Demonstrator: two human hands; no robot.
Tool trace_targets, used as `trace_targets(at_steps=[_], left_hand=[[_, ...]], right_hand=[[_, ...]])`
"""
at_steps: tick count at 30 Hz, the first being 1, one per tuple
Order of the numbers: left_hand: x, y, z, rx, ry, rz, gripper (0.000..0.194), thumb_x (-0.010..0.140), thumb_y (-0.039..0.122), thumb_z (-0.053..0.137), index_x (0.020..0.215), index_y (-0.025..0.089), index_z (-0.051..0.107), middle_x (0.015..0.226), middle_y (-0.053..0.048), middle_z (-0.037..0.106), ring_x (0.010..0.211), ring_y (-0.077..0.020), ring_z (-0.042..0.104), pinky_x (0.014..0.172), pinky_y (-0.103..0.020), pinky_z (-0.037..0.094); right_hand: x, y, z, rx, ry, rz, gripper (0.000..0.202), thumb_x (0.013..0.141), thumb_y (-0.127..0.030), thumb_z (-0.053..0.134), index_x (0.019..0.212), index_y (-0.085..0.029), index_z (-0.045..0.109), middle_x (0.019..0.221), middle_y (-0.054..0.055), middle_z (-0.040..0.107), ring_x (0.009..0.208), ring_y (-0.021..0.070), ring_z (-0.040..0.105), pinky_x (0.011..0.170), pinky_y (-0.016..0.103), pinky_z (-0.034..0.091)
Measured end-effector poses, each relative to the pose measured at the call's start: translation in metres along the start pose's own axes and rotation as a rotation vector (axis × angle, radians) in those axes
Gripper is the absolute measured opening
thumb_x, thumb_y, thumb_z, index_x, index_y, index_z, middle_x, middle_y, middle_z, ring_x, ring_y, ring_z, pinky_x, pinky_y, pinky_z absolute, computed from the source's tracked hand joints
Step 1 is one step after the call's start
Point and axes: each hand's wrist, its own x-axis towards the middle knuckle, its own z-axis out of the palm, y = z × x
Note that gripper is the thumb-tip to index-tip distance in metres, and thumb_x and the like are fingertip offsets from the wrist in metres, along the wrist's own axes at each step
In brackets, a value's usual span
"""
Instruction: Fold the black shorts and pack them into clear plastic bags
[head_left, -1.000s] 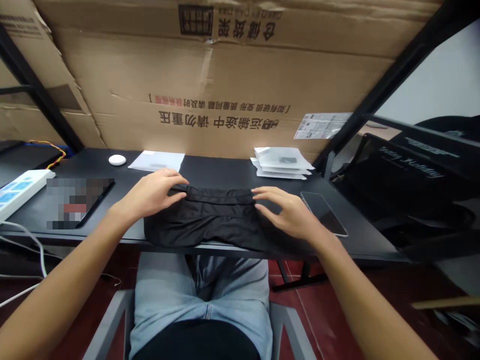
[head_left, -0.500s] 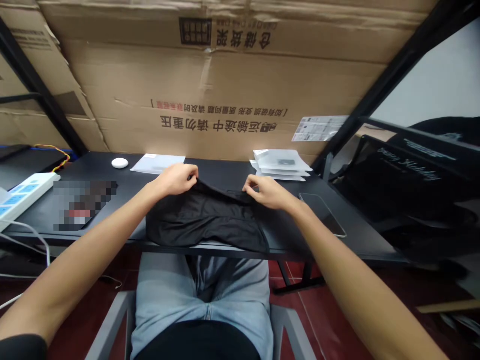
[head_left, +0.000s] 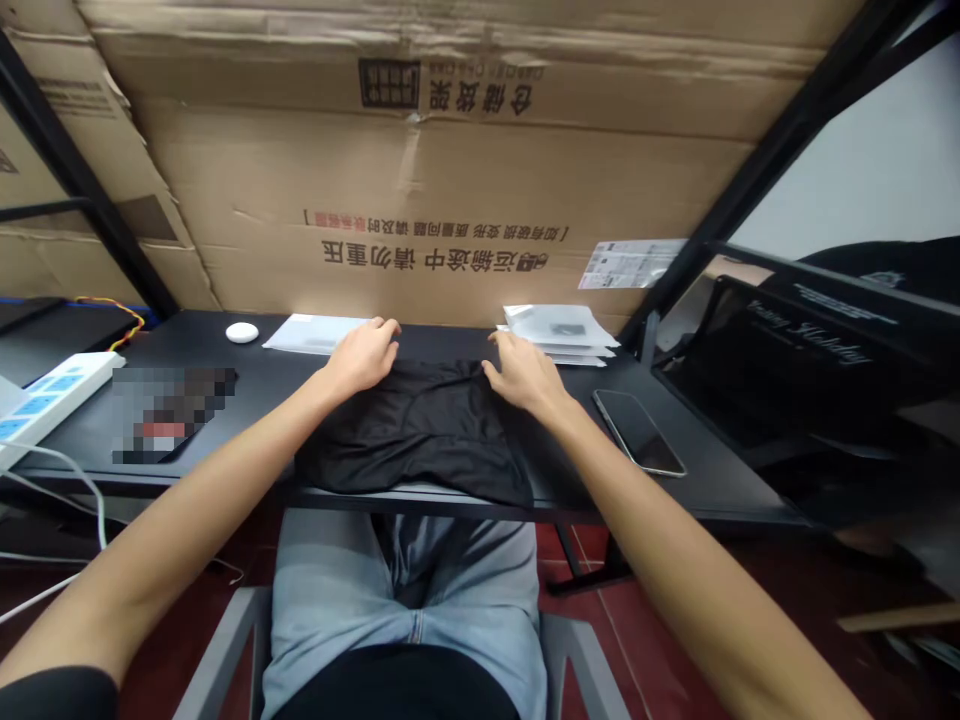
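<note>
A black piece of cloth, perhaps a garment, lies spread and wrinkled on the black table, its near edge reaching the table's front edge. At its far left corner is my left hand, fingers apart and holding nothing. My right hand is by the far right corner, thumb and fingers spread, with nothing gripped. Just beyond my left hand lies a flat white bag. A stack of frosted plastic bags sits behind my right hand.
A smartphone lies on the table at right. To the left are a white power strip, a blurred-out dark item and a small white case. Upright cardboard closes off the back.
Both hands have let go of the cloth's far edge, which was lifted between them and now lies flat. My fingers have opened out.
</note>
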Motion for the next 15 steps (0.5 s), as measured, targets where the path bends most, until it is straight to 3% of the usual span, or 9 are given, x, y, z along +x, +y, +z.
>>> trace_targets(at_steps=[2, 4, 8, 11, 15], left_hand=[[-0.016, 0.009, 0.004, -0.003, -0.06, 0.148, 0.055, 0.116, 0.041, 0.047, 0.162, 0.016, 0.064, 0.166, -0.02, 0.065, 0.153, -0.0345, 0.063, 0.132, -0.048, 0.046], [-0.033, 0.018, 0.011, 0.011, -0.171, 0.201, 0.07, 0.116, 0.057, 0.047, 0.174, 0.02, 0.053, 0.182, -0.017, 0.049, 0.169, -0.0379, 0.046, 0.14, -0.055, 0.035], [-0.056, 0.025, 0.026, 0.025, -0.365, 0.105, 0.09, 0.113, 0.079, 0.036, 0.187, 0.027, 0.031, 0.194, -0.012, 0.023, 0.181, -0.04, 0.017, 0.144, -0.067, 0.019], [-0.058, 0.022, 0.031, 0.007, -0.382, 0.087, 0.095, 0.112, 0.084, 0.031, 0.188, 0.027, 0.026, 0.195, -0.01, 0.017, 0.182, -0.0382, 0.013, 0.144, -0.065, 0.017], [-0.057, 0.02, 0.031, -0.005, -0.343, 0.093, 0.093, 0.111, 0.084, 0.032, 0.187, 0.03, 0.031, 0.194, -0.009, 0.021, 0.182, -0.0374, 0.015, 0.144, -0.064, 0.018]], right_hand=[[-0.017, -0.009, 0.006, 0.043, -0.003, -0.174, 0.052, 0.111, -0.036, 0.057, 0.158, -0.016, 0.064, 0.166, 0.023, 0.065, 0.156, 0.0413, 0.061, 0.131, 0.061, 0.051], [-0.036, -0.017, 0.013, 0.1, -0.111, -0.279, 0.062, 0.114, -0.049, 0.056, 0.167, -0.017, 0.059, 0.18, 0.021, 0.051, 0.17, 0.0381, 0.046, 0.141, 0.059, 0.039], [-0.06, -0.019, 0.019, 0.1, -0.351, -0.217, 0.085, 0.115, -0.074, 0.046, 0.181, -0.022, 0.042, 0.192, 0.019, 0.029, 0.18, 0.0402, 0.026, 0.144, 0.066, 0.028], [-0.063, -0.015, 0.016, 0.078, -0.399, -0.18, 0.087, 0.114, -0.08, 0.041, 0.183, -0.027, 0.04, 0.193, 0.017, 0.027, 0.18, 0.0399, 0.024, 0.143, 0.07, 0.027], [-0.062, -0.011, 0.014, 0.087, -0.384, -0.194, 0.086, 0.113, -0.081, 0.043, 0.182, -0.029, 0.042, 0.191, 0.016, 0.032, 0.179, 0.0395, 0.027, 0.142, 0.07, 0.029]])
